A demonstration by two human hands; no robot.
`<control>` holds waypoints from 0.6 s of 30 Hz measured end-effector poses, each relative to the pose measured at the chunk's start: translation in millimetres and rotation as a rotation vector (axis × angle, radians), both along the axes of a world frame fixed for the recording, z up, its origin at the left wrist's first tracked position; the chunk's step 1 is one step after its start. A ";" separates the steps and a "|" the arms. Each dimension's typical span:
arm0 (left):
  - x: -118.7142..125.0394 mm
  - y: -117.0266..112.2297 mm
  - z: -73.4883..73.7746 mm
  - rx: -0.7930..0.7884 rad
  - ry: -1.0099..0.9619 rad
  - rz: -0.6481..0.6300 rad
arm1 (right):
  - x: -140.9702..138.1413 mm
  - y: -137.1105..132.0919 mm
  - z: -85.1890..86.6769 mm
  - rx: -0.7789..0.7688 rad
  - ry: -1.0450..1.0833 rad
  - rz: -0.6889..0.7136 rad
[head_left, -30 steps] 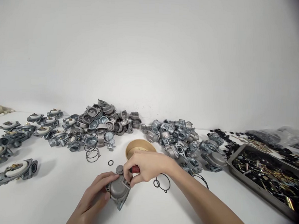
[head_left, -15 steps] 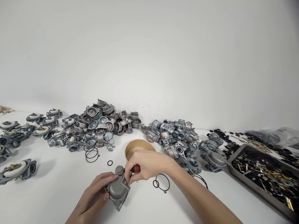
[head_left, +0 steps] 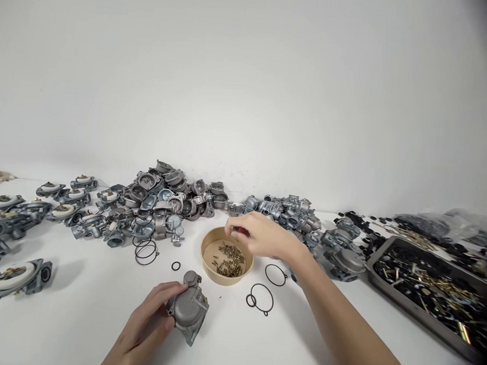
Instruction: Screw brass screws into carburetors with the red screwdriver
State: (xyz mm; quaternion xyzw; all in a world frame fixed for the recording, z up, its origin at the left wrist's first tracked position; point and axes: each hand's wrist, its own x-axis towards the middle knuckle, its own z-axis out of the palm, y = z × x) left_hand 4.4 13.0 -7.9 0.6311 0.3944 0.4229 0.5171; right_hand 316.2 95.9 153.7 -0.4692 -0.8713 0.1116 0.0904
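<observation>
My left hand point(head_left: 148, 320) is closed around the left side of a grey metal carburetor point(head_left: 189, 309), whose domed bowl faces up on the white table. A small brass screw point(head_left: 205, 300) shows at its right edge. Above the far right rim of a tan paper bowl point(head_left: 207, 261), my right hand point(head_left: 263, 235) has its fingers curled round a red-handled screwdriver point(head_left: 241, 230). Only a sliver of the red handle shows; its tip is hidden. Loose brass screws point(head_left: 231, 262) lie inside the bowl.
Black rubber rings point(head_left: 262, 298) lie right of the carburetor, and more rings point(head_left: 145, 252) lie to the left. Behind stand piles of float bowls point(head_left: 147, 182) and carburetor bodies point(head_left: 283, 206). Assembled bodies with white floats point(head_left: 16, 278) fill the left; a grey tray point(head_left: 418, 317) of small parts sits right.
My right hand has moved off the carburetor, up and right to over the paper bowl, carrying the red screwdriver. The bowl's screws have come into sight. My left hand still holds the carburetor.
</observation>
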 end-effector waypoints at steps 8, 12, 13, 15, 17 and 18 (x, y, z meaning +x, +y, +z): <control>2.6 -3.6 4.4 -0.014 0.014 0.024 | 12.9 30.1 -32.8 0.059 -0.201 -0.095; 2.1 -2.6 4.2 -0.013 0.015 0.014 | 4.4 31.7 -42.4 0.046 -0.270 -0.085; 2.0 -2.7 4.3 -0.016 0.016 0.012 | 2.1 31.4 -43.9 0.042 -0.291 -0.084; 1.9 -3.2 4.4 -0.022 0.020 0.008 | -2.0 30.7 -46.7 0.034 -0.336 -0.086; 1.7 -3.6 4.3 -0.028 0.027 0.008 | -5.4 30.5 -49.3 0.020 -0.379 -0.088; 1.5 -3.8 4.1 -0.030 0.029 0.010 | -6.7 30.4 -50.3 0.012 -0.397 -0.090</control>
